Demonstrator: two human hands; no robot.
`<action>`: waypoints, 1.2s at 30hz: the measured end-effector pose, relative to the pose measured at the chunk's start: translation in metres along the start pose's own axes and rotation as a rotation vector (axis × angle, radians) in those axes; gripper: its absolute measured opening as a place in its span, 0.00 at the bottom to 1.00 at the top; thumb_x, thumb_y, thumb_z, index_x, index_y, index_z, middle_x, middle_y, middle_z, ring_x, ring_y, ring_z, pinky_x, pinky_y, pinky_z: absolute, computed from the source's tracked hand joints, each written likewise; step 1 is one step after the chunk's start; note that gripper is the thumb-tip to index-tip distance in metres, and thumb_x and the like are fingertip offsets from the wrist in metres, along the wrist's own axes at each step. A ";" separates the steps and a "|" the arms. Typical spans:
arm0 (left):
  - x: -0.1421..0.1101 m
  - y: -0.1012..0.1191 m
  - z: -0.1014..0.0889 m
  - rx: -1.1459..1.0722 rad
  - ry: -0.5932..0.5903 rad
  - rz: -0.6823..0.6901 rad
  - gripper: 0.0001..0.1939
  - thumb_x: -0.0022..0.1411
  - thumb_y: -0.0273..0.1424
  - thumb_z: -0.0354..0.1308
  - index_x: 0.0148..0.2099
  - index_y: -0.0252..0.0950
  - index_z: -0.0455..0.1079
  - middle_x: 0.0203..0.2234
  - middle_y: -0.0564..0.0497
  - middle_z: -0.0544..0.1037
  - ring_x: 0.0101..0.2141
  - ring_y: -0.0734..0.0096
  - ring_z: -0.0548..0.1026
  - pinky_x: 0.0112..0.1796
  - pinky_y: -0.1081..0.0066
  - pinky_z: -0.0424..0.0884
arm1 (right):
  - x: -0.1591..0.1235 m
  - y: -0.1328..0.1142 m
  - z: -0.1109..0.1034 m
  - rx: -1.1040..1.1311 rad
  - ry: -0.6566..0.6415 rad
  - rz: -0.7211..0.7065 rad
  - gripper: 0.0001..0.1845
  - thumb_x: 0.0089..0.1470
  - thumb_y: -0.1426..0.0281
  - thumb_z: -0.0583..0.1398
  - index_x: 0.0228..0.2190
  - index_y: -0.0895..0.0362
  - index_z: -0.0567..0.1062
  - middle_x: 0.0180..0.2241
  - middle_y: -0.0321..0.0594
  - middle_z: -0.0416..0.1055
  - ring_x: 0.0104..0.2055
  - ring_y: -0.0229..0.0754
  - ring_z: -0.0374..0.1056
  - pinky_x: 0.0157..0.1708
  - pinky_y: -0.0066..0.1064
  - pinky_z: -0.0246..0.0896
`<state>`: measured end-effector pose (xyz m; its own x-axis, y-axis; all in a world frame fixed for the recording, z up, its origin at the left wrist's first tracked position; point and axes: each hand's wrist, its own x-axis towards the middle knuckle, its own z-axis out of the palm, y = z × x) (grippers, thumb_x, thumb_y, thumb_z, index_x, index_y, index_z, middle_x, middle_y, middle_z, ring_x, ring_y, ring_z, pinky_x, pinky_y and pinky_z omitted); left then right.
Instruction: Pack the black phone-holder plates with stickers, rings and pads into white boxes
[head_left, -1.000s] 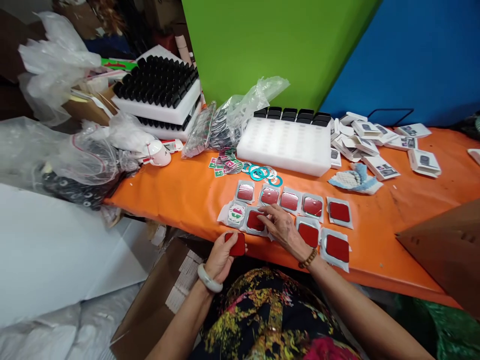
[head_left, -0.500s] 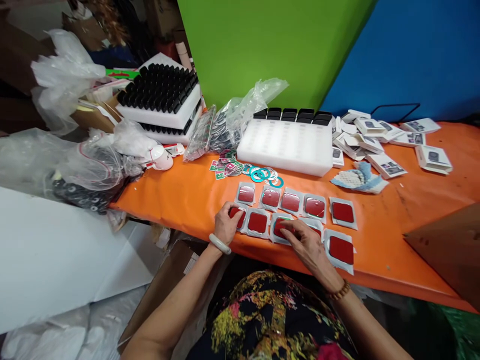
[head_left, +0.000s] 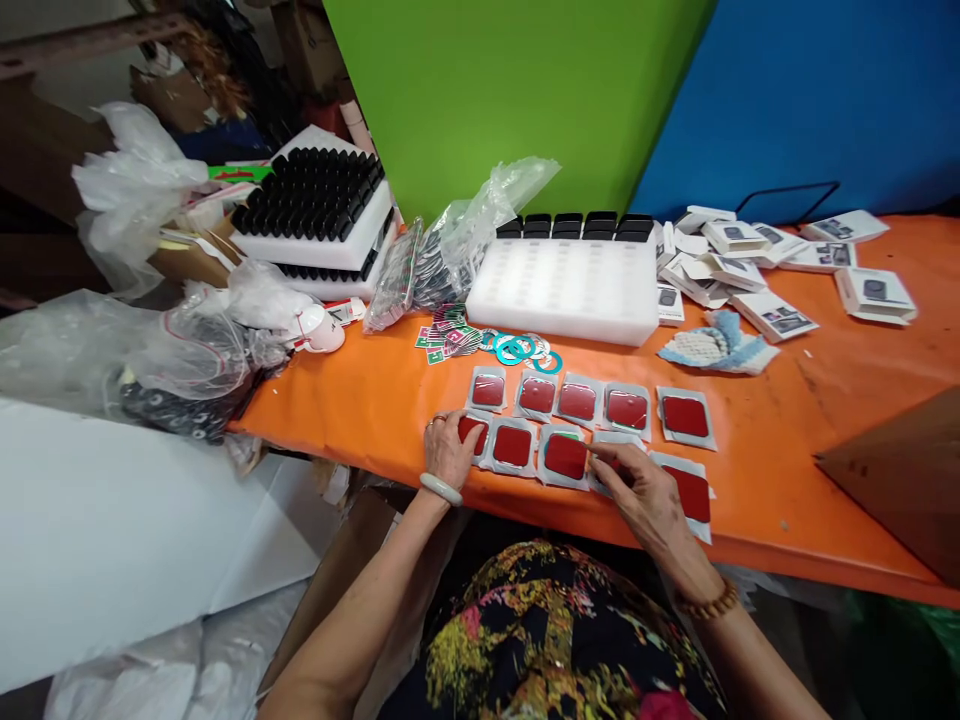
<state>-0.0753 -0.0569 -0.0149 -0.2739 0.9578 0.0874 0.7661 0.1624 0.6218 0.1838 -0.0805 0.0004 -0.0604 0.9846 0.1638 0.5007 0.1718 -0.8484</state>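
Observation:
Red rounded squares on grey-white backings lie in two rows at the table's front. My left hand (head_left: 448, 448) has its thumb and fingers closed on the leftmost front red square (head_left: 474, 437), covering part of it. Beside it lies another red square (head_left: 514, 446), uncovered. My right hand (head_left: 641, 485) is over the fourth front backing (head_left: 616, 440), thumb and fingers pinched near the right edge of the third front red square (head_left: 566, 455); what they pinch is hidden. The rightmost front red square (head_left: 691, 492) is partly behind that hand.
Behind the rows are teal rings (head_left: 516, 350), small printed cards (head_left: 448, 338) and a white foam block (head_left: 562, 290) with black pieces. Small white boxes (head_left: 776, 315) and a blue-white cloth (head_left: 720, 347) lie right. A cardboard box (head_left: 900, 480) stands at the right edge.
My right hand has moved right, from over the third front red square toward the fourth, leaving the third in full view. My left hand stays on the leftmost front square. The view has shifted slightly.

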 end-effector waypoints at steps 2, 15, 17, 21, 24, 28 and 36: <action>-0.001 -0.001 0.000 -0.020 0.006 0.009 0.15 0.58 0.35 0.59 0.46 0.36 0.71 0.39 0.39 0.73 0.46 0.49 0.69 0.51 0.55 0.61 | -0.002 0.003 -0.009 -0.037 0.076 -0.014 0.13 0.57 0.61 0.56 0.35 0.56 0.76 0.33 0.44 0.75 0.32 0.44 0.70 0.31 0.35 0.66; -0.015 -0.008 0.021 0.261 -0.011 0.286 0.26 0.62 0.43 0.52 0.56 0.34 0.68 0.58 0.34 0.62 0.58 0.45 0.61 0.56 0.50 0.58 | -0.017 0.041 -0.019 -0.604 0.220 -0.190 0.25 0.56 0.53 0.56 0.47 0.58 0.74 0.50 0.55 0.67 0.51 0.58 0.63 0.47 0.51 0.59; -0.015 -0.003 0.023 0.316 0.016 0.306 0.25 0.62 0.44 0.51 0.56 0.34 0.69 0.56 0.34 0.64 0.56 0.46 0.63 0.54 0.52 0.61 | -0.013 0.035 -0.013 -0.630 0.169 -0.171 0.24 0.56 0.55 0.57 0.49 0.57 0.73 0.52 0.53 0.66 0.53 0.58 0.61 0.50 0.52 0.56; -0.014 -0.002 0.029 0.358 0.048 0.361 0.25 0.64 0.43 0.48 0.55 0.34 0.70 0.53 0.34 0.66 0.54 0.48 0.66 0.53 0.54 0.64 | -0.004 0.024 -0.009 -0.657 0.024 -0.199 0.26 0.56 0.57 0.58 0.53 0.57 0.70 0.56 0.50 0.65 0.56 0.59 0.58 0.53 0.52 0.54; -0.014 -0.004 0.038 0.359 0.052 0.384 0.25 0.64 0.43 0.46 0.54 0.33 0.70 0.54 0.34 0.65 0.52 0.48 0.68 0.51 0.54 0.66 | -0.001 0.023 -0.011 -0.661 -0.041 -0.206 0.27 0.57 0.58 0.57 0.55 0.56 0.68 0.57 0.47 0.64 0.58 0.59 0.56 0.54 0.51 0.54; -0.020 0.003 0.051 0.341 0.052 0.390 0.26 0.63 0.44 0.45 0.54 0.34 0.70 0.55 0.35 0.65 0.52 0.48 0.68 0.50 0.54 0.67 | -0.005 0.030 -0.021 -0.634 -0.031 -0.204 0.25 0.57 0.58 0.58 0.54 0.55 0.68 0.57 0.44 0.65 0.58 0.56 0.57 0.56 0.49 0.54; -0.019 0.009 0.067 0.292 0.022 0.358 0.27 0.60 0.45 0.45 0.52 0.36 0.73 0.53 0.37 0.70 0.51 0.50 0.71 0.48 0.54 0.70 | -0.010 0.031 -0.038 -0.560 -0.006 -0.176 0.24 0.55 0.57 0.60 0.51 0.51 0.70 0.54 0.44 0.67 0.54 0.53 0.63 0.53 0.47 0.59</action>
<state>-0.0244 -0.0575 -0.0637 0.0275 0.9610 0.2751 0.9455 -0.1144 0.3050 0.2325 -0.0856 -0.0089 -0.1882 0.9431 0.2741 0.8626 0.2922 -0.4130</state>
